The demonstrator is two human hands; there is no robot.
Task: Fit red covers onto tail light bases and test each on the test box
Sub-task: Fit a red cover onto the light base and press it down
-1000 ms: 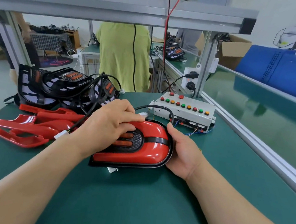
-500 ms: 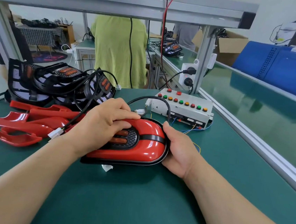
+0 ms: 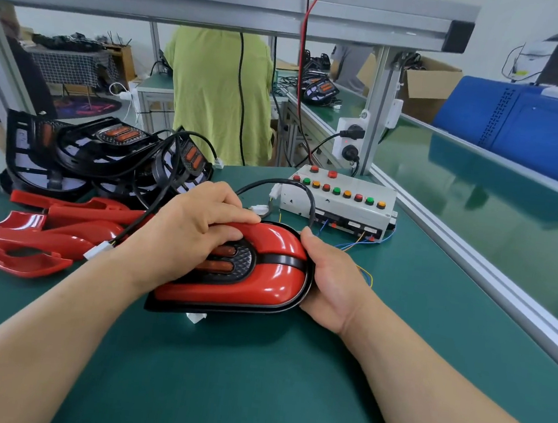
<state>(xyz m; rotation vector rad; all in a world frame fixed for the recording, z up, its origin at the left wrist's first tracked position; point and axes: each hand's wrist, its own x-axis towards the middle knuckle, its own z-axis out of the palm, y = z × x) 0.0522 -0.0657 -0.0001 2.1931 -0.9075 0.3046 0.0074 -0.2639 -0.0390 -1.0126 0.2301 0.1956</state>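
1. Step: cover (image 3: 277,245) sits on base (image 3: 226,309) at mid mat (image 3: 251,398), just short of the test box (image 3: 341,197). Judged to be the seating stage, with testing not yet done.
2. Hands: left hand (image 3: 196,233) lies over the cover, fingers bent down onto it and the amber lens. Right hand (image 3: 328,282) cups the rounded end of the base, thumb at the far rim, fingers hidden beneath.
3. Method advised: brace with the right hand and press round the rim in turn. Confirm an even black border. Keep the cable (image 3: 293,188) clear of the seam. The near left corner looks raised and should be checked.
4. Surface: spare covers (image 3: 43,241) lie at left, with wired bases (image 3: 105,151) stacked behind. Whether the cable is plugged in cannot be told.
5. Room: frame (image 3: 224,2) runs overhead and a socket (image 3: 350,139) sits on its post. A person in green (image 3: 217,94) stands beyond, and a blue crate (image 3: 537,131) is at right.
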